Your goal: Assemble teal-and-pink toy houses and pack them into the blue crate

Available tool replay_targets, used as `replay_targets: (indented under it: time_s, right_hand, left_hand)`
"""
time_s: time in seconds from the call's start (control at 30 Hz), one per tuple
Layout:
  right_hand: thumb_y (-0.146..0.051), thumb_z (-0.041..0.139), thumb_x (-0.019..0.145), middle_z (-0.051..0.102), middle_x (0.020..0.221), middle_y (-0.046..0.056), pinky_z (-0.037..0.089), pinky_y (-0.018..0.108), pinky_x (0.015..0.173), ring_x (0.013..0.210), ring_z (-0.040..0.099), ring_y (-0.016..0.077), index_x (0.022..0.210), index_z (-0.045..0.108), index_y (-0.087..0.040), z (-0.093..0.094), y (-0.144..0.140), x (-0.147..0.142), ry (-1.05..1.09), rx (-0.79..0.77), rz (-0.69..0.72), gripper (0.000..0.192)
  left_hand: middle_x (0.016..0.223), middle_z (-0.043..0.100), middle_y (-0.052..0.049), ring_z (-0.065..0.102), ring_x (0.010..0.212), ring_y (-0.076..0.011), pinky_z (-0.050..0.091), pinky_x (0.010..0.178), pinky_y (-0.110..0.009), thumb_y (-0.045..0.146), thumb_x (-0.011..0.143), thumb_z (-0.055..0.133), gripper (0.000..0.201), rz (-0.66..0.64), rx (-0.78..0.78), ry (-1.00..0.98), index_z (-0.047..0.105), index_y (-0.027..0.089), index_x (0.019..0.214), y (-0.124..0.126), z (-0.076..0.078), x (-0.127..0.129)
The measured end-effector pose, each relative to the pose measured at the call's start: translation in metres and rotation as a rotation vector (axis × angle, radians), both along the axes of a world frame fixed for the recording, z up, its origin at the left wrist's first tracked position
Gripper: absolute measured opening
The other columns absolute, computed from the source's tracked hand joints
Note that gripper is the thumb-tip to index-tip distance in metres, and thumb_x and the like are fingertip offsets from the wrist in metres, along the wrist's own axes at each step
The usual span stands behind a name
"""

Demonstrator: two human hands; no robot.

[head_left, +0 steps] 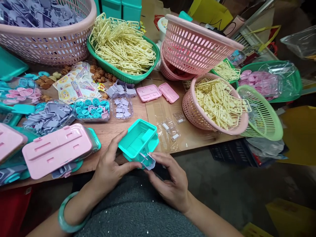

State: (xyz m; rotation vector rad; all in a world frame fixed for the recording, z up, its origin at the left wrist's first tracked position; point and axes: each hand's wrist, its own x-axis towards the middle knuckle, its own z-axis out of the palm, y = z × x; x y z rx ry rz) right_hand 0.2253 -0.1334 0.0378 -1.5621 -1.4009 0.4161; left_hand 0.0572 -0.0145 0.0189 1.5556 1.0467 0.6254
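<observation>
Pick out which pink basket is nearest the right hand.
The pink basket heaped with pale yellow parts. It stands near the table's front edge; the other pink baskets sit farther back from the right hand.

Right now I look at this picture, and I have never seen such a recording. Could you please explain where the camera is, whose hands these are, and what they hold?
There is no machine here: this single picture comes from a camera worn on a person's head, looking forward and down. The hands are that person's own, and bare. The left hand holds a teal box; the right hand pinches a small lilac piece at the box's near end. On the wooden table beyond lie two pink panels, a clear tray of turquoise round parts and a green basket heaped with pale yellow pieces.
</observation>
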Motion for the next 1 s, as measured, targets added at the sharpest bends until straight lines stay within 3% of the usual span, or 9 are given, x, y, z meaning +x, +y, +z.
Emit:
replay_targets:
  time_s: [0.17, 0.4, 0.53, 0.77, 0.9, 1.0]
  right_hand:
    - [-0.013, 0.073, 0.088, 0.076, 0.109, 0.01, 0.067, 0.038, 0.083, 0.099, 0.076, 0.0224, 0.123, 0.063, -0.023, 0.001, -0.001, 0.0, 0.012, 0.017, 0.005, 0.037]
    - [-0.008, 0.072, 0.087, 0.076, 0.113, 0.011, 0.065, 0.039, 0.086, 0.103, 0.075, 0.0228, 0.127, 0.061, -0.023, 0.0, 0.0, -0.006, 0.019, 0.069, -0.006, 0.044]
    - [-0.009, 0.07, 0.088, 0.076, 0.114, 0.01, 0.064, 0.04, 0.088, 0.104, 0.074, 0.0232, 0.128, 0.061, -0.024, -0.001, -0.002, -0.009, 0.063, 0.056, -0.01, 0.044]
    - [-0.016, 0.074, 0.09, 0.071, 0.107, 0.006, 0.062, 0.033, 0.084, 0.096, 0.07, 0.0179, 0.122, 0.066, -0.025, -0.007, -0.002, -0.006, 0.125, -0.012, -0.096, 0.034]
    - [-0.02, 0.075, 0.091, 0.068, 0.105, 0.005, 0.062, 0.032, 0.08, 0.094, 0.07, 0.0174, 0.122, 0.065, -0.027, -0.019, -0.001, -0.002, 0.144, 0.051, -0.029, 0.033]
    - [-0.021, 0.074, 0.092, 0.069, 0.104, 0.006, 0.062, 0.032, 0.08, 0.093, 0.07, 0.0176, 0.124, 0.064, -0.027, -0.032, -0.003, 0.0, 0.142, 0.096, 0.018, 0.033]
  left_hand:
    - [0.144, 0.062, -0.014, 0.056, 0.135, -0.041, 0.043, 0.116, -0.053, 0.057, 0.06, 0.091, 0.095, -0.006, 0.037, 0.023, 0.057, 0.025, 0.143, -0.003, -0.002, 0.001]
    - [0.146, 0.06, -0.012, 0.054, 0.137, -0.0395, 0.036, 0.121, -0.056, 0.052, 0.064, 0.091, 0.101, -0.004, -0.066, 0.0, 0.047, 0.027, 0.151, -0.007, -0.009, -0.005]
    - [0.147, 0.061, -0.01, 0.054, 0.138, -0.0377, 0.036, 0.122, -0.055, 0.051, 0.067, 0.09, 0.1, -0.019, -0.035, 0.02, 0.046, 0.027, 0.153, -0.008, -0.008, -0.005]
    - [0.145, 0.063, -0.014, 0.061, 0.131, -0.0373, 0.051, 0.112, -0.051, 0.055, 0.07, 0.087, 0.096, -0.066, 0.252, 0.106, 0.049, 0.024, 0.152, -0.002, -0.004, -0.003]
    - [0.143, 0.064, -0.014, 0.066, 0.126, -0.0344, 0.058, 0.104, -0.048, 0.059, 0.077, 0.079, 0.093, -0.145, 0.504, 0.106, 0.041, 0.027, 0.156, 0.001, -0.008, -0.004]
    - [0.142, 0.064, -0.016, 0.065, 0.127, -0.0319, 0.059, 0.103, -0.045, 0.06, 0.083, 0.071, 0.09, -0.202, 0.587, 0.105, 0.036, 0.027, 0.159, 0.0, -0.007, -0.003]
